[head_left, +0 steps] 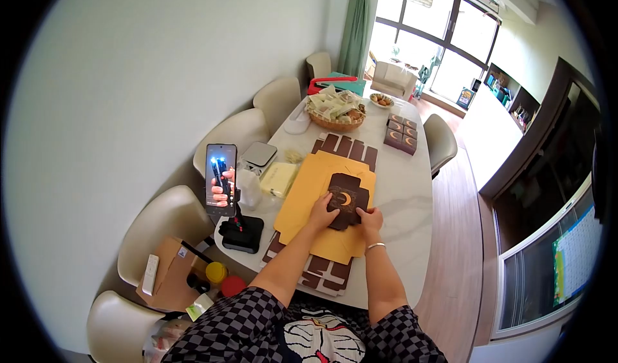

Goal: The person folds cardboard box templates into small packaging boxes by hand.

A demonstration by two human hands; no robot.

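Observation:
A dark brown unfolded box blank [346,199] with a gold crescent lies over yellow-orange card sheets [300,199]. My left hand [323,212] grips its left edge, fingers bent against the card. At its lower right edge, my right hand [370,220] holds it between thumb and fingers. Under the yellow sheets, brown-and-white die-cut card [347,149] sticks out at the far and near ends.
On the left stand a phone [221,179] on a black stand [243,235] and a grey scale [259,155]. Farther back are a basket of packets [336,119], a small bowl [382,101] and dark crescent boxes [400,135]. Chairs flank the table.

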